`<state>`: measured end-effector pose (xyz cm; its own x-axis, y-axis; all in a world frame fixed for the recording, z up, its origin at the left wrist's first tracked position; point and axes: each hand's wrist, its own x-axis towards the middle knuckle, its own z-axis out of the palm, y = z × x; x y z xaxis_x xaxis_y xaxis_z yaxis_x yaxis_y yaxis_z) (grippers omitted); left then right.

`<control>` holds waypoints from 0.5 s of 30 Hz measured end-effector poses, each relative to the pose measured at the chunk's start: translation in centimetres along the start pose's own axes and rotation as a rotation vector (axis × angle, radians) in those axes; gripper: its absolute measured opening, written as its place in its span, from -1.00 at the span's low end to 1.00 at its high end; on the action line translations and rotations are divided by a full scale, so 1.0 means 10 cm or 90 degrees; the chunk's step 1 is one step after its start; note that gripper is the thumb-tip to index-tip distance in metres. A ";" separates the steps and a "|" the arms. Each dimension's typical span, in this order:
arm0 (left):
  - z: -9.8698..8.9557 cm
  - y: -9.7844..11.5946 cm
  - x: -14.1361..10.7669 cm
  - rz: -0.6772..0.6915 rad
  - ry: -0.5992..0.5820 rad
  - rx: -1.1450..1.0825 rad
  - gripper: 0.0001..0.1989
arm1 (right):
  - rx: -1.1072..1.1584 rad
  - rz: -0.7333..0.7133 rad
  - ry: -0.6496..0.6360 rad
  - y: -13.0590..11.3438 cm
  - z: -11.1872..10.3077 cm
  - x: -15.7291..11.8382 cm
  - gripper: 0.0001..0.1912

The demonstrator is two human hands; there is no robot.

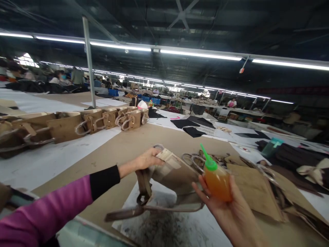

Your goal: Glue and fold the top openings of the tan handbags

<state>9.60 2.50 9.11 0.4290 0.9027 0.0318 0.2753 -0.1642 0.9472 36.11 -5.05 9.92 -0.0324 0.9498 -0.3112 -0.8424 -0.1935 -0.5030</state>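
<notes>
My left hand is closed on the top edge of a brown bag piece, near a wrapped loop handle. The piece stands tilted over a smudged white sheet, and a brown strap sticks out to its left. In my right hand is a squeeze bottle of orange liquid, its green nozzle pointing up and to the left. The fingertips of that hand are close to the bag piece's right side; whether they touch it I cannot tell.
A row of brown bags with wrapped handles stands at the left. Flat brown bag pieces lie stacked at the right. Beyond them are a teal bottle, dark cloth and black pieces. A metal post rises at the back left.
</notes>
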 end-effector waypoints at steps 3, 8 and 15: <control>-0.14 0.37 0.02 -0.006 0.002 0.083 -0.71 | 0.035 0.029 0.012 0.08 -0.06 -0.06 -0.66; -0.26 0.61 0.19 -0.004 -0.162 0.274 -0.75 | 0.028 0.092 -0.028 0.34 -0.20 -0.14 -0.64; 0.06 0.47 0.41 -0.066 -0.231 0.487 -0.84 | -0.182 -0.087 0.016 0.10 -0.42 -0.31 -0.64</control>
<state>13.17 5.13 13.52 0.5826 0.7659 -0.2720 0.7780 -0.4287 0.4593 37.66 -9.20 7.01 0.0870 0.9662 -0.2428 -0.6520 -0.1290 -0.7472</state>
